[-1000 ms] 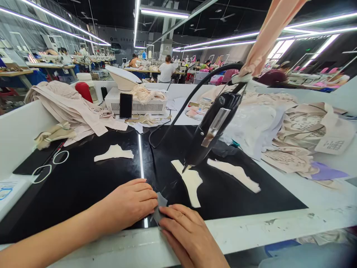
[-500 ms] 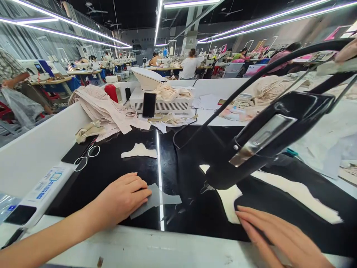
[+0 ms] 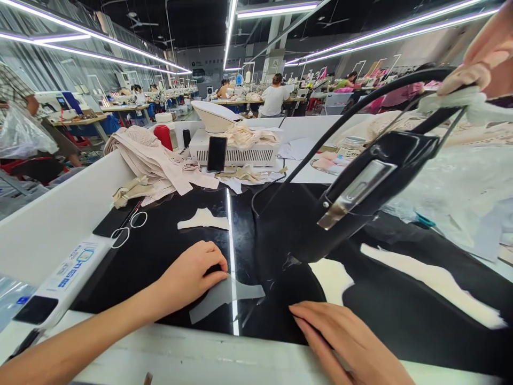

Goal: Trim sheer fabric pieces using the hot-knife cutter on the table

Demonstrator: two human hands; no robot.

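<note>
My left hand (image 3: 196,270) is closed, thumb and forefinger pinched at the top corner of a grey translucent cut piece (image 3: 216,299) on the glossy black worktop (image 3: 160,256). My right hand (image 3: 348,334) lies low at the right, its fingertips and thumb closed together at black fabric (image 3: 288,294). Just beyond it, a cream shaped piece (image 3: 332,275) shows partly, its left side covered by black. Over the middle hangs a black machine head (image 3: 356,187) with a silver plate; its lower end is close to the cream piece.
Another cream piece (image 3: 202,218) lies at the left, and a long cream strip (image 3: 433,280) at the right. White-handled scissors (image 3: 130,230) and a long white box (image 3: 68,278) are on the left. Fabric strips (image 3: 156,163) and a phone (image 3: 217,154) stand behind.
My right hand has moved left, away from the cream piece's lower edge, and black now hides more of that piece's left side. My left hand's fingers have curled up off the grey piece's surface.
</note>
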